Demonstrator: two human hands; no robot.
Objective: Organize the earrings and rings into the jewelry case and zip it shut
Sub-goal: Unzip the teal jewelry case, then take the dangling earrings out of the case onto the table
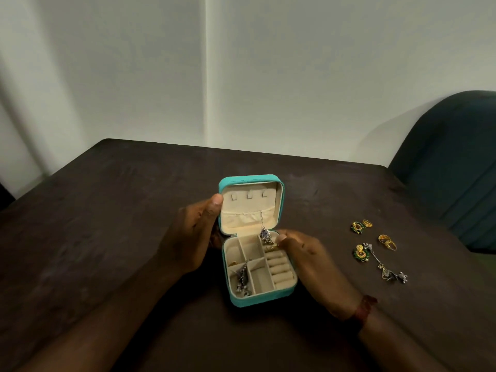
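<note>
A dark brown table (107,210) fills the lower view, set against a pale wall (295,63), with a dark green chair (451,162) at its right edge. At the table's middle sits a small teal jewelry case (257,298), unzipped, its lid (251,181) standing upright and its cream lining showing.

The left hand (192,234) wraps the lid's left side, thumb pressed on the upper rim, gripping it. The right hand (308,257) rests at the case's right edge, its thumb and forefinger pinched together on a small gold ring (271,247) at the top of the row of ring rolls (280,268).

A silver pendant (266,234) hangs on a thin chain from the lid's pocket. A silver dangling earring (243,277) lies across the lower left compartments; a small gold piece sits in the compartment just above, too small to identify.

On the table, well to the right of the case, lie two green-and-gold earrings (358,226), one behind the other, a gold ring beside the farther one, two overlapping gold rings (387,241), and long silver earrings (386,264) in a loose line.
</note>
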